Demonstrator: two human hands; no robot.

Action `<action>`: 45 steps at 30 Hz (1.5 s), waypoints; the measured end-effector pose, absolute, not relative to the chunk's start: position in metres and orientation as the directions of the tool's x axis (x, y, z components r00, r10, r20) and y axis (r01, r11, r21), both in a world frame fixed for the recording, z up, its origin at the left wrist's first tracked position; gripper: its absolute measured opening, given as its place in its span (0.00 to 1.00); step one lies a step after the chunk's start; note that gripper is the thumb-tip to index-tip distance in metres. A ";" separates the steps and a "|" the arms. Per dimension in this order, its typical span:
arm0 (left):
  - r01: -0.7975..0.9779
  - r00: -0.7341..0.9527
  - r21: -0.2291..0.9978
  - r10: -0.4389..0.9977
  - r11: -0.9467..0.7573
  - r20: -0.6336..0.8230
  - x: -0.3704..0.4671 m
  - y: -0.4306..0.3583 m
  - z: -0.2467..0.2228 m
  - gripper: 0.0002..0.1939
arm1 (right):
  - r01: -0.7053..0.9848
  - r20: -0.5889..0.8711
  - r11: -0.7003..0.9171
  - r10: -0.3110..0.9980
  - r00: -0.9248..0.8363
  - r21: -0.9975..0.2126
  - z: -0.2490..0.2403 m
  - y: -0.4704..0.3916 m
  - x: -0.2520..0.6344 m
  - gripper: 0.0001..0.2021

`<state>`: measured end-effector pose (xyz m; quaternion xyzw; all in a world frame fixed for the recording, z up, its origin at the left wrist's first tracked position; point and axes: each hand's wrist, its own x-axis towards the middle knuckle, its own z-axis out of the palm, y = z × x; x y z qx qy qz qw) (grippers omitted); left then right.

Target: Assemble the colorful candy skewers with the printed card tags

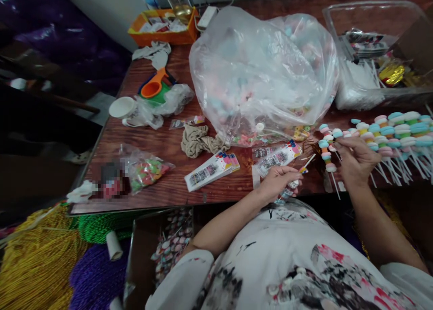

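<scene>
Close to my body at the table's front edge, my left hand is closed around a wrapped marshmallow skewer. The skewer's white stick pokes out up and to the right. My right hand is at the row of bare marshmallow skewers, thumb and fingertips pinched together. What those fingertips hold, if anything, I cannot make out. Just left of them lies a loose marshmallow skewer with its stick toward me. Thin gold-brown ties lie between my hands.
Behind my hands bulges a large clear bag of marshmallows. Printed plastic sleeves lie left of my left hand, near a crumpled cloth. A clear bin stands back right, an orange tray back left. Below is a box of skewers.
</scene>
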<state>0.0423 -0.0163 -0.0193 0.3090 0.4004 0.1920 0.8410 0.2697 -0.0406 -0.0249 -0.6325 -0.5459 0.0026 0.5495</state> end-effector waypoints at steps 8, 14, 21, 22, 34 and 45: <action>-0.204 0.617 0.700 0.644 0.685 -0.451 0.058 -0.008 -0.011 0.12 | 0.822 0.756 0.563 0.574 -0.314 -0.086 -0.022 -0.069 0.224 0.15; -0.119 0.596 0.819 0.701 0.561 -0.393 0.034 -0.004 -0.014 0.15 | 0.744 0.648 0.646 0.642 -0.409 -0.170 -0.027 -0.063 0.227 0.09; -0.033 0.613 0.969 0.771 0.244 -0.173 0.023 -0.007 -0.018 0.15 | 0.701 0.606 0.711 0.579 -0.545 -0.049 -0.018 -0.061 0.227 0.08; -0.039 0.614 0.972 0.773 0.233 -0.160 0.023 -0.007 -0.019 0.15 | 0.706 0.597 0.706 0.589 -0.545 -0.051 -0.018 -0.062 0.228 0.09; -0.047 0.565 0.931 0.779 0.361 -0.273 0.023 -0.007 -0.027 0.13 | 0.688 0.629 0.717 0.588 -0.508 -0.114 -0.025 -0.063 0.232 0.16; -0.047 0.606 0.940 0.738 -0.339 0.297 0.026 -0.004 -0.009 0.13 | -0.184 -0.199 -0.174 0.972 0.126 -0.967 -0.030 -0.075 0.195 0.07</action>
